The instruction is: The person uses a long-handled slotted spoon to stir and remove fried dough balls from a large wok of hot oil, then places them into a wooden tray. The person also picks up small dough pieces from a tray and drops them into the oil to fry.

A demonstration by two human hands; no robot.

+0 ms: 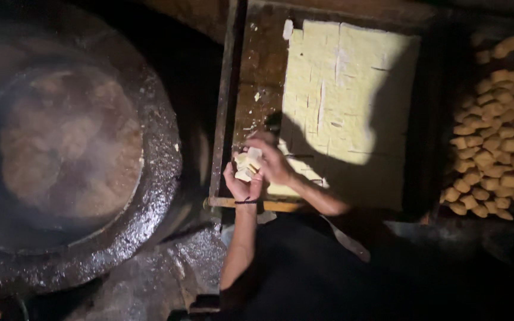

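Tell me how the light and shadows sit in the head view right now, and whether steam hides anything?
Head view: a hard light falls on the pale scored slab; shadow covers its lower part, where the left hand and right hand hold small pale pieces. The big dark wok is hazed by steam; the fried pieces at right are dim.

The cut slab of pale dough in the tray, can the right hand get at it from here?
Probably yes. The right hand already hovers over the slab's near corner in the wooden tray, with nothing lying between; the left hand cups cut pieces beside it.
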